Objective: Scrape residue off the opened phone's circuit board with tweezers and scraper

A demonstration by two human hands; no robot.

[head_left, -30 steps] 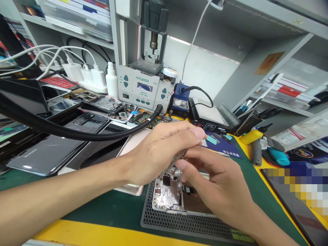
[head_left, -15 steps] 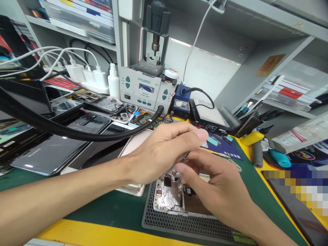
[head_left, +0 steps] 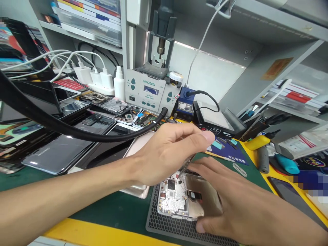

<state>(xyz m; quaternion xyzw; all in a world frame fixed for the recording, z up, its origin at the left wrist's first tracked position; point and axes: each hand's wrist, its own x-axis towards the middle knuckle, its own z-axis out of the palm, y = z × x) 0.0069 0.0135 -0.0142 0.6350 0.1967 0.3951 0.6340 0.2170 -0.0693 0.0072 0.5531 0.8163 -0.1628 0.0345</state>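
An opened phone frame [head_left: 171, 200] with bare silvery metal and a dark square lies on a black honeycomb mat [head_left: 164, 227]. Over its upper edge my left hand [head_left: 169, 147] is closed on thin metal tweezers [head_left: 185, 166], whose tip points down at the frame. My right hand [head_left: 225, 201] spreads over the right part of the frame, fingers apart, thumb low by its near edge. A flat connector [head_left: 194, 196] shows between thumb and fingers. The palm hides the frame's right end.
A thick black hose [head_left: 102, 136] arches over several phones [head_left: 69, 147] at the left. Behind stand a grey soldering station [head_left: 145, 90] and a white bottle [head_left: 119, 83]. A blue mat [head_left: 230, 152] with small tools and a yellow-tipped tool [head_left: 257, 142] lie at the right.
My right hand has opened and moved down and right from the left hand, uncovering more of the phone frame and the connector. The view has shifted slightly.
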